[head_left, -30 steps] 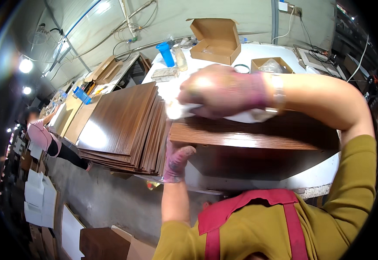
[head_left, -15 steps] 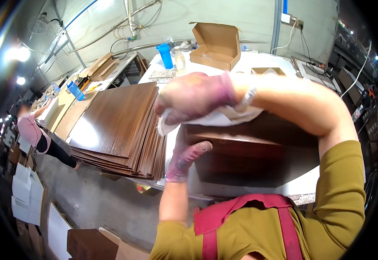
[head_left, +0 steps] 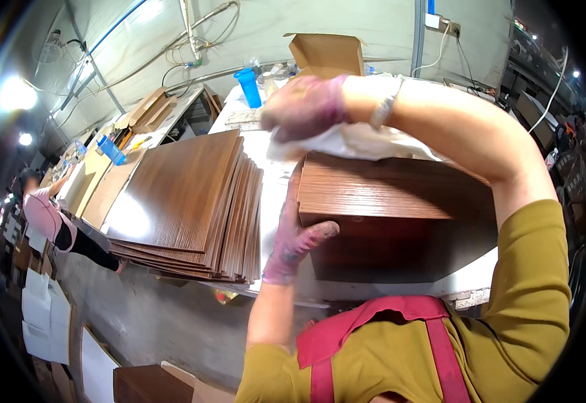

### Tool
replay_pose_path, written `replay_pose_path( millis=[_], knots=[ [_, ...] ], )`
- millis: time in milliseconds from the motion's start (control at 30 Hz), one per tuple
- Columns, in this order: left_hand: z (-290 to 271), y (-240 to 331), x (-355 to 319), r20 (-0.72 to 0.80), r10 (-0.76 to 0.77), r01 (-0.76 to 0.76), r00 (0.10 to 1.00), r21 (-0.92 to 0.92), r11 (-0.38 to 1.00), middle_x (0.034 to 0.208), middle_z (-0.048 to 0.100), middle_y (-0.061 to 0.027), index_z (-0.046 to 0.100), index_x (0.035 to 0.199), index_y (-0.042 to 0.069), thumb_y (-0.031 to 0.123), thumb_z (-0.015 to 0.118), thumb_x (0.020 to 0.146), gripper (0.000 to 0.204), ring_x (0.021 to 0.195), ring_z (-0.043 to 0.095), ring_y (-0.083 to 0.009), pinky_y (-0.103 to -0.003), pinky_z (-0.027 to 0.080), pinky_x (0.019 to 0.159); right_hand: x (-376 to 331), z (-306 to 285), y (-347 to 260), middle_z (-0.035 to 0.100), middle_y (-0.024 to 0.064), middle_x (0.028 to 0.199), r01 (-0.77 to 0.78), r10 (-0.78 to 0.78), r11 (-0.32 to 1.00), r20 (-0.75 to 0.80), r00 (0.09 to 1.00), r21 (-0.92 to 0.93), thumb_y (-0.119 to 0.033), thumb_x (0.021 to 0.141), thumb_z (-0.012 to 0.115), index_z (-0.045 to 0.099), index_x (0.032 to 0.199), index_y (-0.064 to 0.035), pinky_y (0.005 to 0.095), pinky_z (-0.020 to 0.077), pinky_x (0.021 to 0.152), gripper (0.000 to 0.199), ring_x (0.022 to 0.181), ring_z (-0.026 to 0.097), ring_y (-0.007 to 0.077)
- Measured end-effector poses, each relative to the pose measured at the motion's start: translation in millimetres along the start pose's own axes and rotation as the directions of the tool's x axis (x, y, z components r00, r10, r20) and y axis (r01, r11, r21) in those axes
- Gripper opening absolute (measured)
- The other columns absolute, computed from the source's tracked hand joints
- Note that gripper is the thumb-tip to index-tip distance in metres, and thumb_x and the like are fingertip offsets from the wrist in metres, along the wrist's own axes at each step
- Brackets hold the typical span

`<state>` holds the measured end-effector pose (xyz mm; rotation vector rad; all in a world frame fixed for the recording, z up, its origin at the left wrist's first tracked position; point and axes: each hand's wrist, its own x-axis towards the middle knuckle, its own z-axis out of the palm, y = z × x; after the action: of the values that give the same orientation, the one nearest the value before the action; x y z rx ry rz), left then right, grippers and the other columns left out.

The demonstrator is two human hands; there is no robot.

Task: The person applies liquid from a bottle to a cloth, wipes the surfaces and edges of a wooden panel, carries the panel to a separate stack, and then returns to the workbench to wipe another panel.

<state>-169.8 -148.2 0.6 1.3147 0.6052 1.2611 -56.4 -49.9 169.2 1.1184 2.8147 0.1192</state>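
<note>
A dark brown wood-grain block [head_left: 400, 248], which looks like several panels stood together on edge, rests on the white table in front of me. My left hand [head_left: 291, 238], in a stained pink glove, lies against its left end. Its fingers stretch along that end and the thumb points across the front face. Above the block's far edge, my right hand [head_left: 306, 111] is closed on a white cloth [head_left: 367, 142]. That hand and the cloth's left part are smeared by motion. The right forearm crosses over the far side of the block.
Left of the block lies a stack of brown panels [head_left: 178, 195]. Behind stand a blue cup [head_left: 248, 87] and an open cardboard box [head_left: 326, 55]. A blue bottle [head_left: 111, 150] is on the side table. A person in pink [head_left: 43, 215] stands at far left.
My right hand and the cloth have moved away from me and slightly right, uncovering the block's striped top. My left hand stays at the block's left end. The whole view has shifted a little.
</note>
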Motion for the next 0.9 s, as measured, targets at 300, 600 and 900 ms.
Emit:
replay_pose_path(
  millis=[300, 600, 900],
  knots=[
    [-4.8, -5.7, -1.2, 0.017, -0.043, 0.045, 0.999, -0.097, 0.994, 0.129, 0.049, -0.0083, 0.029, 0.143, 0.001, 0.026, 0.084, 0.066, 0.098, 0.121, 0.045, -0.0196, -0.033, 0.035, 0.104, -48.4, 25.8, -3.4, 0.068, 0.0124, 0.103, 0.200, -0.145, 0.914, -0.176, 0.974, 0.354, -0.033, 0.084, 0.064, 0.065, 0.113, -0.0128, 0.0363, 0.0491, 0.084, 0.036, 0.097, 0.064, 0.0272],
    [-5.3, -1.5, 5.9, 0.053, 0.026, -0.020, 0.998, -0.108, 0.994, 0.130, 0.048, -0.0112, 0.025, 0.145, 0.000, 0.032, 0.084, 0.065, 0.105, 0.119, 0.047, -0.0206, -0.033, 0.037, 0.103, -53.8, -2.9, 8.3, 0.060, 0.0154, 0.123, 0.201, -0.128, 0.956, -0.309, 0.942, 0.216, -0.026, 0.083, 0.068, 0.063, 0.117, -0.0082, 0.0329, 0.0469, 0.092, 0.038, 0.109, 0.060, 0.0250],
    [-9.2, -11.1, 12.1, 0.125, 0.202, -0.195, 0.971, -0.065, 0.979, 0.137, 0.041, -0.0131, 0.020, 0.147, 0.001, 0.035, 0.085, 0.064, 0.111, 0.126, 0.041, -0.0232, -0.035, 0.034, 0.106, -157.3, 7.0, 70.9, 0.062, 0.0106, 0.102, -0.306, 0.355, 0.931, -0.291, 0.888, 0.202, -0.026, 0.080, 0.069, 0.067, 0.107, -0.0077, 0.0366, 0.0485, 0.084, 0.032, 0.096, 0.060, 0.0208]
  ],
)
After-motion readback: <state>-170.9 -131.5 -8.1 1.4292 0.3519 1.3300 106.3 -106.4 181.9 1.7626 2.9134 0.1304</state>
